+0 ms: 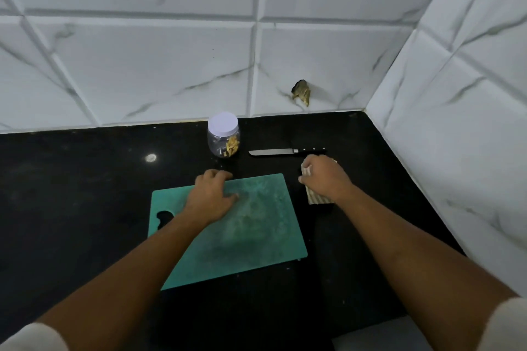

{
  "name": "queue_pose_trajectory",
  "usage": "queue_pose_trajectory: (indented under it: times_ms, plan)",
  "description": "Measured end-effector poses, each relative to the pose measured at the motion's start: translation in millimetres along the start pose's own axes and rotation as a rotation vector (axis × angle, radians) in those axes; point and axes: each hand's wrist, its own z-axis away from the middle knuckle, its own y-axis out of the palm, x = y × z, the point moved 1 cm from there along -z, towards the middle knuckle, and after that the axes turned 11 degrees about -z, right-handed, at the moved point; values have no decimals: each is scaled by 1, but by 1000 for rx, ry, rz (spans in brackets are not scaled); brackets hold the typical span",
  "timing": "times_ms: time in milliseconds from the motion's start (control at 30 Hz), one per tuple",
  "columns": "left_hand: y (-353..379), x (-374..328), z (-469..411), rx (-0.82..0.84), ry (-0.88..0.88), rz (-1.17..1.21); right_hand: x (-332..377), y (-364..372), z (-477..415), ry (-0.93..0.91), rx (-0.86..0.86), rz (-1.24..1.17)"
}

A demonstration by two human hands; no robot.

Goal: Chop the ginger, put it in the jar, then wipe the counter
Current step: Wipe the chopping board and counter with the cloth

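Gripping cloth [318, 198] under right hand [325, 178], counter [85, 194].

White tiles [142, 65] veined in grey, marble-like, cover the back wall; a side wall [456, 122] with the same tiles meets it at the right; one back tile has a ragged brownish hole [301, 92] (low, near the corner).

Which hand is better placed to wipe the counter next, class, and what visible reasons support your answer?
The right hand: it already grips the cloth, pressed on the counter beside the board. The left hand rests on the board, away from the cloth.
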Motion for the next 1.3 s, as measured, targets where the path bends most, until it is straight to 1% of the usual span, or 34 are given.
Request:
queue_pose_trajectory:
  times_ms: [100,200,267,367,500,633,733,800,900,967,1100,1233,1300]
  plan:
    - [10,-28,-26,94,63,-112,-6,-12,-31,-68,-12,76]
    - [21,-42,-46,174,62,-195,-15,-14,-61,-137,9,206]
    - [29,-42,-52,196,61,-254,-20,-12,-76,-179,21,299]
    - [37,-38,-53,183,68,-328,-25,-10,-95,-219,64,404]
    - [40,-35,-54,154,78,-333,-25,-8,-109,-275,122,540]
    - [40,-33,-52,152,90,-321,-24,-12,-111,-303,98,606]
    - [38,-32,-50,159,101,-304,-21,-21,-100,-269,45,571]
    - [37,-31,-48,153,112,-298,-17,-29,-85,-212,19,488]
    - [37,-28,-40,117,105,-284,-9,-31,-50,-95,-13,268]
    - [38,-25,-30,103,99,-289,-1,-18,-16,-18,-25,120]
    - [41,-16,-7,93,117,-298,18,27,53,92,47,-126]
    - [44,-7,13,84,144,-314,32,66,99,157,47,-140]
    - [46,-3,20,85,154,-329,36,78,114,151,23,-119]
